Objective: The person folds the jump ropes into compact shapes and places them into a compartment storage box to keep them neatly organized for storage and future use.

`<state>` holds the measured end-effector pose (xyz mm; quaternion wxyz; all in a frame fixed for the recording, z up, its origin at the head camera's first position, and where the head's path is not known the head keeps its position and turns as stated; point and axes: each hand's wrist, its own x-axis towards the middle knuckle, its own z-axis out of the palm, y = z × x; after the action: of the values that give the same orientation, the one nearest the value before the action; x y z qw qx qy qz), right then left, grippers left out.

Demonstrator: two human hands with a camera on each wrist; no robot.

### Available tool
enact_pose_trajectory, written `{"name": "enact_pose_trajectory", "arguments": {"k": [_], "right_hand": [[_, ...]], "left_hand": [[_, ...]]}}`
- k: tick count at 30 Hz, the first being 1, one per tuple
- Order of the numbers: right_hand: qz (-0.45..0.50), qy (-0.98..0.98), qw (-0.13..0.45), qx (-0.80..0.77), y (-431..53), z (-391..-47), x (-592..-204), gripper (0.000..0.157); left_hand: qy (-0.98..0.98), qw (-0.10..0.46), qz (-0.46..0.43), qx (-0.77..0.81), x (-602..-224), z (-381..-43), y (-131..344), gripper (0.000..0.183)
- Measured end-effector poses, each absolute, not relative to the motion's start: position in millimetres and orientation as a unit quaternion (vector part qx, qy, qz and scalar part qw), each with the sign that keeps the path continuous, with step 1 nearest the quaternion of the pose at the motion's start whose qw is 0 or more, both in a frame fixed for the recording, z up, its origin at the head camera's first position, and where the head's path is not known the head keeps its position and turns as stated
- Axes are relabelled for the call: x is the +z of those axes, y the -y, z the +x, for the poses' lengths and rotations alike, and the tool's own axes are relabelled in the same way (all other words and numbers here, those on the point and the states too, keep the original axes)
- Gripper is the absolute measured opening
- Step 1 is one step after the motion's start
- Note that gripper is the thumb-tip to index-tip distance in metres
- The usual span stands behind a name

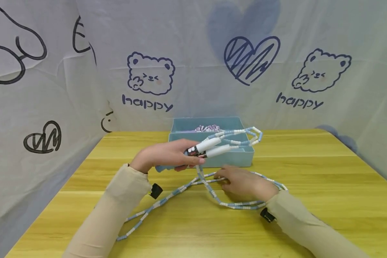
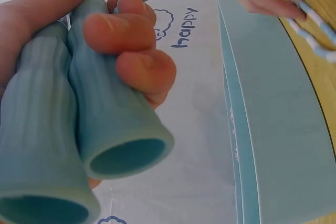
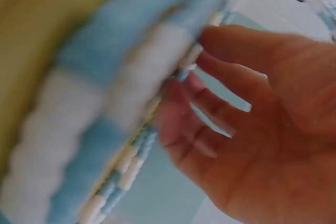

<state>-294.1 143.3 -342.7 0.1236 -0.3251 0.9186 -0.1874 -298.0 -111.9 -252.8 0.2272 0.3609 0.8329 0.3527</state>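
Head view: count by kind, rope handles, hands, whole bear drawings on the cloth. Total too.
Rope handles: 2
Hands: 2, left hand and right hand
Whole bear drawings: 2
Total: 6

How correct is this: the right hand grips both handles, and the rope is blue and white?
One part is wrong: the left hand grips both handles, as the head view shows. The rope is blue and white, as you say.

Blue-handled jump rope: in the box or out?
Out: the left hand grips both handles, and the beaded cord loops over the table.
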Motion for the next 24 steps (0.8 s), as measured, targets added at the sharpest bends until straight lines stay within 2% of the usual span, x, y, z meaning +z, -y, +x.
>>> {"name": "enact_pose_trajectory", "arguments": {"k": [3, 5, 8, 14, 16, 21, 23, 24], "right_hand": [[-0.312, -0.93, 0.092, -0.174, -145.3, -296.1, -345.5, 0.001], [-0.301, -0.935, 0.078, -0.168, -147.7, -296.8, -346.4, 0.013], [-0.276, -0.943, 0.072, -0.172, -151.7, -296.7, -346.6, 0.018], [-0.189, -0.956, 0.064, -0.215, -165.4, -299.3, -345.7, 0.017], [-0.181, -0.96, 0.037, -0.209, -171.7, -301.6, -344.5, 0.016], [-0.225, -0.958, -0.084, -0.156, -177.8, -310.6, -332.9, 0.019], [-0.262, -0.944, -0.087, -0.18, -174.1, -312.1, -324.6, 0.014], [-0.278, -0.936, -0.065, -0.207, -171.5, -311.7, -320.0, 0.011]], "left_hand": [[-0.836, 0.226, 0.357, 0.349, -252.8, -297.7, 112.1, 0.026], [-0.837, 0.225, 0.359, 0.347, -253.0, -297.9, 111.9, 0.026], [-0.836, 0.224, 0.362, 0.345, -253.5, -298.6, 111.4, 0.025], [-0.836, 0.227, 0.365, 0.342, -255.2, -300.3, 109.1, 0.025], [-0.837, 0.227, 0.363, 0.341, -255.8, -300.5, 108.2, 0.025], [-0.839, 0.214, 0.358, 0.349, -257.2, -301.9, 106.7, 0.023], [-0.838, 0.208, 0.355, 0.358, -258.0, -303.1, 106.6, 0.022], [-0.837, 0.207, 0.353, 0.363, -258.4, -303.9, 106.8, 0.022]]}}
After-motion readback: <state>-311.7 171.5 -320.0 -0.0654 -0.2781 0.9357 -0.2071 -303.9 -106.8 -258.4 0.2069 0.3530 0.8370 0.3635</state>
